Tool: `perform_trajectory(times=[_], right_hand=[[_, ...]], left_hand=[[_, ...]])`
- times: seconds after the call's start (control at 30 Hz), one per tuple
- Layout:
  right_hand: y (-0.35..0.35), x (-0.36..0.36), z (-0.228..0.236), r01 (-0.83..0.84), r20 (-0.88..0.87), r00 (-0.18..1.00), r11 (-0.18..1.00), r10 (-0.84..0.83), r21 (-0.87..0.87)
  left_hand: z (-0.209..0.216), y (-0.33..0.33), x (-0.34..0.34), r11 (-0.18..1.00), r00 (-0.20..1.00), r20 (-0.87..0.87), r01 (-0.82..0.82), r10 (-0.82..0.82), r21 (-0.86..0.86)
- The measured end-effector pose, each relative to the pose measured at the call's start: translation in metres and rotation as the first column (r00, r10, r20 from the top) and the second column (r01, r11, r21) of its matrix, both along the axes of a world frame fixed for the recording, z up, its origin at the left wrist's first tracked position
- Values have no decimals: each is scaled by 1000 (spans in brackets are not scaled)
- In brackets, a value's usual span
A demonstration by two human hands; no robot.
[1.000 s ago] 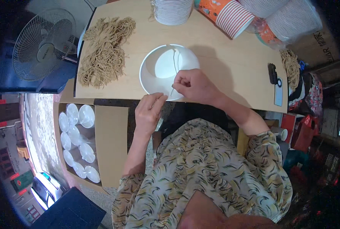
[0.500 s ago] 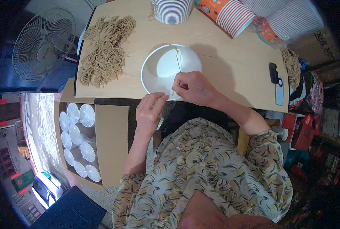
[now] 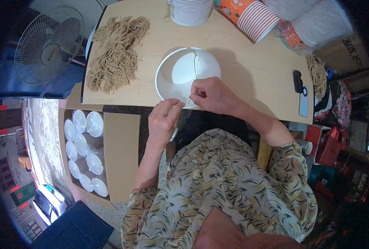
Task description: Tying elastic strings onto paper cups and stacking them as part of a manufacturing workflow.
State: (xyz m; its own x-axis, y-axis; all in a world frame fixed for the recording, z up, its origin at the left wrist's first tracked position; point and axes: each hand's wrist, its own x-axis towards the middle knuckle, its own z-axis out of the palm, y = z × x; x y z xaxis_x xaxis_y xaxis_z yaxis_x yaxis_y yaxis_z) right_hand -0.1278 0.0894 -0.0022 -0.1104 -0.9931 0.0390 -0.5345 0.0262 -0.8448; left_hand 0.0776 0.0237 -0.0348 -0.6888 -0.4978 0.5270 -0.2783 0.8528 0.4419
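A white paper bucket (image 3: 164,79) stands on the near edge of the wooden table, its open mouth facing me. From its far rim a thin tan paper cord (image 3: 195,66) runs across the opening into my right hand (image 3: 214,95). The fingers of that hand are closed in a pinch on the cord, and a short end pokes out beneath them. My left hand (image 3: 163,118) is closed at the bucket's near rim, thumb and fingers pressed there. Its fingertips are partly hidden.
A heap of tan cords (image 3: 115,56) lies on the table's left. Stacked white buckets (image 3: 191,12) and striped orange ones (image 3: 258,20) stand at the back. A black-handled tool (image 3: 297,81) lies right. Below left, a carton (image 3: 122,157) holds clear cups; a fan (image 3: 49,54) stands beyond.
The whole view has shifted slightly. Both hands keep the same hold at the bucket, with almost no movement.
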Motion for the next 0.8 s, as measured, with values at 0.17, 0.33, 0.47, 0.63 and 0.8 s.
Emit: perform_trajectory(times=[0.17, 0.33, 0.47, 0.63, 0.8], right_hand=[[0, -2, 5, -27, -5, 1000, 999, 27, 17], [-1, -1, 2, -35, 12, 999, 999, 35, 36], [-1, -2, -3, -59, -47, 997, 998, 60, 19], [-4, -3, 0, -93, -43, 995, 995, 95, 48], [-6, -5, 5, -102, -23, 994, 991, 104, 88]], left_hand=[[1, -3, 3, 998, 997, 78, 10, -5, -54], [4, -2, 2, 997, 993, 114, 7, 1, -73], [6, -2, 0, 999, 995, 101, -14, 19, -47], [4, -4, 0, 999, 997, 81, 2, 1, -39], [4, -4, 2, 999, 992, 122, 20, -13, -50]])
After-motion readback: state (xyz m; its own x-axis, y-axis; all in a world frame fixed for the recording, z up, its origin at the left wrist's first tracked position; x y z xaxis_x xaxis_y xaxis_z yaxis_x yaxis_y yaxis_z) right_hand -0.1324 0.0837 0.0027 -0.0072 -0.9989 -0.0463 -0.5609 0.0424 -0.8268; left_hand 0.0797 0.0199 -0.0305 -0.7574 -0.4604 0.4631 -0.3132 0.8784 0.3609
